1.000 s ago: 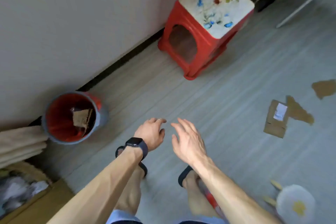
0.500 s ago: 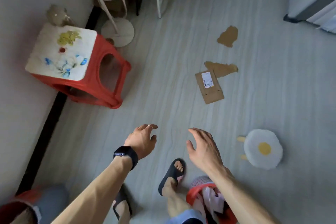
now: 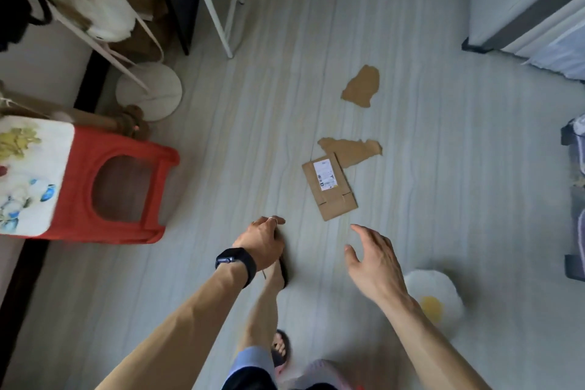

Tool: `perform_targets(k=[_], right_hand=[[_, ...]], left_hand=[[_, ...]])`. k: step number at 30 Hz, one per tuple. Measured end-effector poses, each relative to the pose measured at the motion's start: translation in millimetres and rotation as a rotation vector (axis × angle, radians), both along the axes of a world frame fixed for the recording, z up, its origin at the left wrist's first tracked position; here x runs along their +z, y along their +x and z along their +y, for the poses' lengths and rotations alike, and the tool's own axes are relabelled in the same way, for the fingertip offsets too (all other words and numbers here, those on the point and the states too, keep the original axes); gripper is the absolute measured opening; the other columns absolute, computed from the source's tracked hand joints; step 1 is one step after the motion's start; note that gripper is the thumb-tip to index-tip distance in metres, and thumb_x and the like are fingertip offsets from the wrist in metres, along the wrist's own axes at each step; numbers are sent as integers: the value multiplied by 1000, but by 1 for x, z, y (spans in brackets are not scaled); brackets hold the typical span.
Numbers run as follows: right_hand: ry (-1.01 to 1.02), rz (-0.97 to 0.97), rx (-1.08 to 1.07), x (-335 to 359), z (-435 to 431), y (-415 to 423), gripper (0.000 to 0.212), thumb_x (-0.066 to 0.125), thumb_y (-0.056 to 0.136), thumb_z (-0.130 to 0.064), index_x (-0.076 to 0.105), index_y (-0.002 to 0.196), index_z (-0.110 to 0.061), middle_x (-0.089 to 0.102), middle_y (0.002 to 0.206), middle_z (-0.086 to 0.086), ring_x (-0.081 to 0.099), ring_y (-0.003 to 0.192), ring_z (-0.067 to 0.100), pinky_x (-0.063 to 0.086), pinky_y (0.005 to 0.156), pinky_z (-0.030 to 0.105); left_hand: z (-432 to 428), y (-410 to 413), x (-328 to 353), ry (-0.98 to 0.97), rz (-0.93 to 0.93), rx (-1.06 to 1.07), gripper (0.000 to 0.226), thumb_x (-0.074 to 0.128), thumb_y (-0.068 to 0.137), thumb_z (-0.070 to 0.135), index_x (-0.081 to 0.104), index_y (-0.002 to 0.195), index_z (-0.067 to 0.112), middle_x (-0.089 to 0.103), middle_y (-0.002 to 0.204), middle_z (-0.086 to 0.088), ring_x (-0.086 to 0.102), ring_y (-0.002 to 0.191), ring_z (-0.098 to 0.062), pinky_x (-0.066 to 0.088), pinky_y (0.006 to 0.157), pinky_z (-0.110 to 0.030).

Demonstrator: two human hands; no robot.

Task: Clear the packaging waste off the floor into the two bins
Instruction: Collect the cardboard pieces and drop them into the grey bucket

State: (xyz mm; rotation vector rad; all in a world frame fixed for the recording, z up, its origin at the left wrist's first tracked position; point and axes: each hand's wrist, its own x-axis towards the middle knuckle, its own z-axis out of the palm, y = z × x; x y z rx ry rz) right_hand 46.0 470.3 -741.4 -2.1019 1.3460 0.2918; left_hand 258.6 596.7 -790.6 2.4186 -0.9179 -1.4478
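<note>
The fingers [image 3: 274, 222] of your left hand [image 3: 262, 241] hang loosely curled and hold nothing. One of them wears a thin ring [image 3: 272, 219], and a dark watch [image 3: 236, 263] sits on that wrist. The fingers [image 3: 364, 233] of your right hand [image 3: 375, 266] are spread and relaxed, also empty, with the back of the hand turned up toward you. Both hands hover above the pale floor [image 3: 221, 168] and touch none of the cardboard.

Just ahead of your hands, slightly nearer the right one, the flattened cardboard box [image 3: 335, 203] lies flat on the floor, a white label on its far half. A torn cardboard strip [image 3: 349, 150] lies at its far end; whether it touches or overlaps the box's corner you cannot tell from here. A second torn cardboard scrap [image 3: 361, 87] lies farther on, well apart from those two.

Directly below your left hand is your foot in a dark sandal [image 3: 282, 269]. Off to your left stands a red stool [image 3: 104, 187] with a white flowered top. To your right, just beside your forearm, a fluffy egg-shaped mat [image 3: 433, 294] lies on the floor.
</note>
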Motion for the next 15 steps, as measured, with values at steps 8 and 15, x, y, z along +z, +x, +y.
perform_targets(k=[8, 15], right_hand=[[17, 102, 105, -25, -177, 70, 50, 56, 97, -33, 48, 144, -21, 54, 143, 2, 43, 134, 27, 40, 107, 36], [121, 300, 249, -99, -332, 94, 55, 53, 97, -37, 40, 148, -19, 51, 147, 6, 41, 136, 29, 38, 109, 39]], left_hand=[[-128, 50, -40, 167, -9, -15, 46, 49, 95, 33, 46, 141, 32, 49, 143, -1, 53, 125, -27, 46, 97, -38], [-220, 50, -87, 263, 44, 156, 49, 53, 92, 39, 44, 140, 35, 51, 138, 0, 54, 122, -24, 48, 98, -39]])
